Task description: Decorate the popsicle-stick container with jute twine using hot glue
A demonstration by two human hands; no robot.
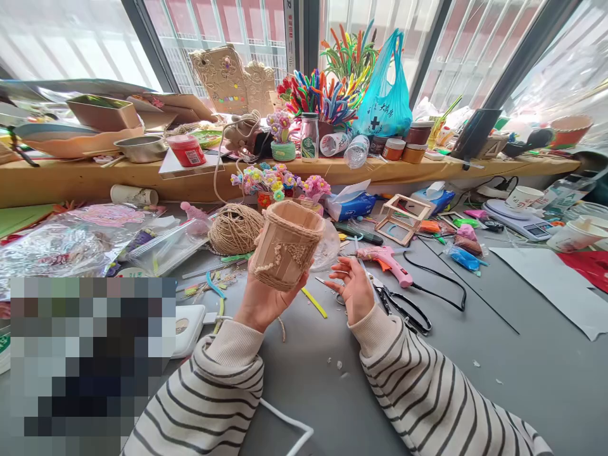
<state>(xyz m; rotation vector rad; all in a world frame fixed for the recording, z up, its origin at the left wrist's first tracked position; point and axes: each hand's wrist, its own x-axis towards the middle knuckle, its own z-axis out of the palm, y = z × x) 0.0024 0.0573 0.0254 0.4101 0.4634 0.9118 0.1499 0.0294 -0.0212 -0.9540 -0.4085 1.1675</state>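
A pen-holder-like cup (285,253) of light wooden slats, with twine round its rim and base and twine decoration on its side, is held up tilted over the table. My left hand (266,297) is wrapped round it from behind and below. To its right my right hand (354,288) is raised with palm up, fingers apart and slightly curled, touching nothing that I can see. Just beside that hand lie black-handled scissors (408,310) and a pink glue gun (389,263). A ball of twine (235,229) sits behind the cup on the left.
A wooden ledge (285,170) under the window carries jars, a blue plastic bag (387,95) and bundles of pipe cleaners (323,95). A white power box (187,332) lies left, a kitchen scale (520,221) right. The glue gun's black cord loops across the grey table.
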